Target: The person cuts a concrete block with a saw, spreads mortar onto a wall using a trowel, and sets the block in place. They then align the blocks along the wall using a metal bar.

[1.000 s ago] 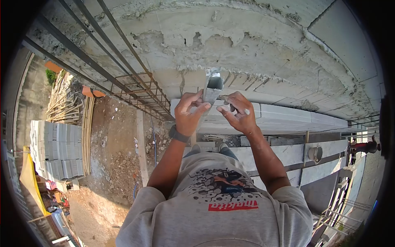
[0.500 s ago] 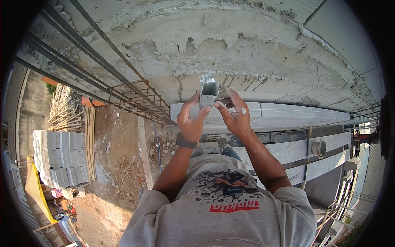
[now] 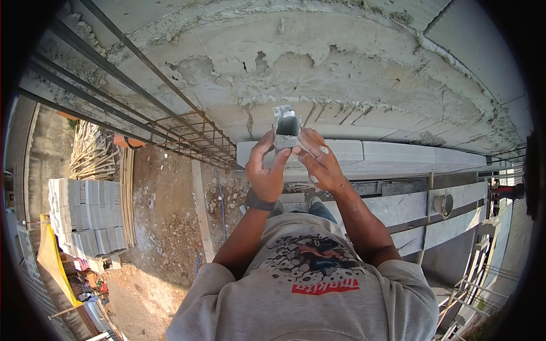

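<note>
Between both hands is a small hollow rectangular box [image 3: 287,141], grey and smeared with mortar, its open end facing up toward me. A pale flap stands at its far edge. My left hand [image 3: 265,173] grips its left side, thumb along the near face and fingers partly hidden behind. On the other side my right hand [image 3: 321,165] holds it, thumb at the near lower edge and fingers bent against the right wall. White mortar spots mark the right fingers. Just beyond the box rises a rough, mortar-smeared wall [image 3: 364,79].
A row of pale blocks [image 3: 398,152] runs along the wall's foot. Rebar [image 3: 133,74] slants in from the upper left. Planks [image 3: 392,211] lie on my right with a bucket [image 3: 443,204] on them. Stacked blocks [image 3: 85,216] stand far below on the left.
My right hand's fingers have drawn in closer around the box's right side. The box has shifted very slightly left; my left hand keeps its hold.
</note>
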A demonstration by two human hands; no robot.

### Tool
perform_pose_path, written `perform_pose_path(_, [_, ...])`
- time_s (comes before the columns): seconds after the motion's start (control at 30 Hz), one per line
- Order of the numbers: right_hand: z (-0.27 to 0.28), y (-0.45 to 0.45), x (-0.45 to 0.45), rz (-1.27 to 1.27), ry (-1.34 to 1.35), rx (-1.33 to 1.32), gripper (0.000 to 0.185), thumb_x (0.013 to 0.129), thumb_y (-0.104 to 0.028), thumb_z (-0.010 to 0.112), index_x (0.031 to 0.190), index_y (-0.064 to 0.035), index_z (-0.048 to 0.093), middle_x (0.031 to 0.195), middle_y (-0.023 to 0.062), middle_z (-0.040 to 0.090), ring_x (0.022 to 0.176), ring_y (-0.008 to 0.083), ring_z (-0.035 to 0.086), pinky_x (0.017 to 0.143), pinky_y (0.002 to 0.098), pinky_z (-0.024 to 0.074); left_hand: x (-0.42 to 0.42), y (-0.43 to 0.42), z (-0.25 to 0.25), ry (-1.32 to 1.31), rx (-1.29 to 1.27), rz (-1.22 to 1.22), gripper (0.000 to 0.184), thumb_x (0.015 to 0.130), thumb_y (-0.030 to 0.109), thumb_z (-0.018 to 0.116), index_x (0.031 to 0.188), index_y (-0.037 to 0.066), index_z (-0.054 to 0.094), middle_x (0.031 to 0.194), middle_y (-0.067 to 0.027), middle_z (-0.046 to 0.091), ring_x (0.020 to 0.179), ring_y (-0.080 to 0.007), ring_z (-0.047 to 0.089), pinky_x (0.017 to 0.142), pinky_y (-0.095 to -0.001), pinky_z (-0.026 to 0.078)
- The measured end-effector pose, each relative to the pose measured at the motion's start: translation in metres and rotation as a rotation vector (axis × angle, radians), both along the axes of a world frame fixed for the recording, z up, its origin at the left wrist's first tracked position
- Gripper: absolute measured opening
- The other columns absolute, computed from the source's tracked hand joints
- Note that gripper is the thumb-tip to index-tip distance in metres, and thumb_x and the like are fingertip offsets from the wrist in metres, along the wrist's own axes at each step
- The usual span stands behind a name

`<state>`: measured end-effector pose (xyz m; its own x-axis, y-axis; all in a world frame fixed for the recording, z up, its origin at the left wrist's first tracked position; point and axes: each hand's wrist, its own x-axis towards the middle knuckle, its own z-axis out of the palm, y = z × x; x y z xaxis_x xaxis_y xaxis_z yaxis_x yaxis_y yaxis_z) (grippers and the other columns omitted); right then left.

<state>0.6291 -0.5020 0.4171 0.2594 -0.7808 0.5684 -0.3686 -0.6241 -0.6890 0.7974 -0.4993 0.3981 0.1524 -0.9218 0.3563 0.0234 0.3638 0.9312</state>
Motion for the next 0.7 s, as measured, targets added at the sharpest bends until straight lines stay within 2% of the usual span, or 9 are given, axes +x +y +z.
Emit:
perform_pose_path(0.1, [0.015, 0.001, -0.002, -0.033, 0.012, 0.313, 0.047, 0.097, -0.015, 0.066, 0.141, 0.0004, 0.056, 0.141, 0.0249, 0.057, 0.133, 0.0401, 0.051, 0.115, 0.0470, 0.0344, -0.002, 0.001, -0.003, 0.017, 0.002, 0.014, 0.042, 0.088, 0.003, 0.077, 0.127, -0.003, 0.063, 0.133, -0.0186, 0.065, 0.122, -0.0240, 0.062, 0.101, -0.0368, 0.050])
perform_pose_path(0.2, [0.033, -0.005, -0.006, 0.037, -0.006, 0.399, 0.047, 0.096, -0.016, 0.068, 0.138, 0.0016, 0.058, 0.141, 0.0242, 0.057, 0.133, 0.0384, 0.052, 0.114, 0.0424, 0.0367, -0.002, 0.001, 0.001, 0.048, -0.004, -0.004, 0.041, 0.089, 0.002, 0.076, 0.127, -0.004, 0.062, 0.134, -0.0190, 0.065, 0.122, -0.0242, 0.062, 0.102, -0.0369, 0.049])
perform_pose_path(0.27, [0.036, -0.012, -0.009, 0.121, -0.063, 0.473, 0.047, 0.095, -0.016, 0.069, 0.137, 0.0015, 0.059, 0.139, 0.0207, 0.058, 0.131, 0.0341, 0.053, 0.112, 0.0404, 0.0379, 0.001, 0.002, 0.001, 0.075, -0.007, -0.034, 0.040, 0.091, 0.002, 0.074, 0.128, -0.006, 0.062, 0.135, -0.0193, 0.064, 0.124, -0.0245, 0.061, 0.104, -0.0373, 0.048])
perform_pose_path(0.37, [0.042, -0.022, -0.010, 0.238, -0.126, 0.525, 0.047, 0.094, -0.015, 0.071, 0.137, 0.0004, 0.060, 0.134, 0.0147, 0.060, 0.127, 0.0269, 0.055, 0.109, 0.0378, 0.0396, 0.007, 0.000, 0.001, 0.153, -0.008, -0.106, 0.031, 0.093, 0.002, 0.073, 0.121, -0.004, 0.062, 0.124, -0.0127, 0.064, 0.117, -0.0182, 0.059, 0.101, -0.0362, 0.048])
perform_pose_path(0.4, [0.044, -0.026, -0.011, 0.274, -0.142, 0.533, 0.047, 0.094, -0.015, 0.071, 0.137, -0.0001, 0.060, 0.133, 0.0126, 0.061, 0.125, 0.0243, 0.055, 0.109, 0.0369, 0.0402, 0.009, 0.000, 0.004, 0.224, 0.045, -0.135, 0.030, 0.094, 0.003, 0.072, 0.122, -0.004, 0.062, 0.125, -0.0124, 0.064, 0.118, -0.0180, 0.058, 0.102, -0.0361, 0.047])
perform_pose_path(0.5, [0.038, -0.035, -0.015, 0.342, -0.335, 0.803, 0.050, 0.091, -0.014, 0.074, 0.138, -0.0021, 0.061, 0.126, 0.0074, 0.061, 0.121, 0.0193, 0.054, 0.106, 0.0341, 0.0406, 0.019, 0.001, 0.008, 0.394, 0.175, -0.224, 0.028, 0.096, 0.005, 0.069, 0.122, -0.004, 0.064, 0.129, -0.0114, 0.063, 0.122, -0.0174, 0.056, 0.104, -0.0358, 0.045])
perform_pose_path(0.57, [0.041, -0.045, -0.019, 0.425, -0.267, 0.800, 0.051, 0.090, -0.013, 0.076, 0.138, -0.0032, 0.061, 0.124, 0.0063, 0.060, 0.118, 0.0181, 0.055, 0.105, 0.0330, 0.0409, 0.025, -0.006, 0.001, 0.455, 0.208, -0.285, 0.027, 0.096, 0.004, 0.068, 0.122, -0.003, 0.065, 0.131, -0.0106, 0.063, 0.123, -0.0173, 0.056, 0.105, -0.0355, 0.044])
perform_pose_path(0.67, [0.044, -0.055, -0.024, 0.486, -0.184, 0.749, 0.052, 0.088, -0.012, 0.077, 0.138, -0.0043, 0.062, 0.122, 0.0048, 0.060, 0.116, 0.0171, 0.055, 0.104, 0.0319, 0.0412, 0.035, -0.020, -0.014, 0.415, 0.181, -0.365, 0.028, 0.095, 0.004, 0.070, 0.121, -0.005, 0.067, 0.137, -0.0178, 0.062, 0.128, -0.0232, 0.057, 0.110, -0.0384, 0.043])
perform_pose_path(0.7, [0.045, -0.057, -0.025, 0.496, -0.161, 0.722, 0.053, 0.088, -0.011, 0.078, 0.138, -0.0046, 0.062, 0.121, 0.0044, 0.060, 0.115, 0.0169, 0.055, 0.103, 0.0316, 0.0413, 0.037, -0.025, -0.017, 0.424, 0.186, -0.382, 0.027, 0.094, 0.003, 0.070, 0.120, -0.005, 0.067, 0.137, -0.0174, 0.062, 0.126, -0.0228, 0.058, 0.109, -0.0377, 0.045])
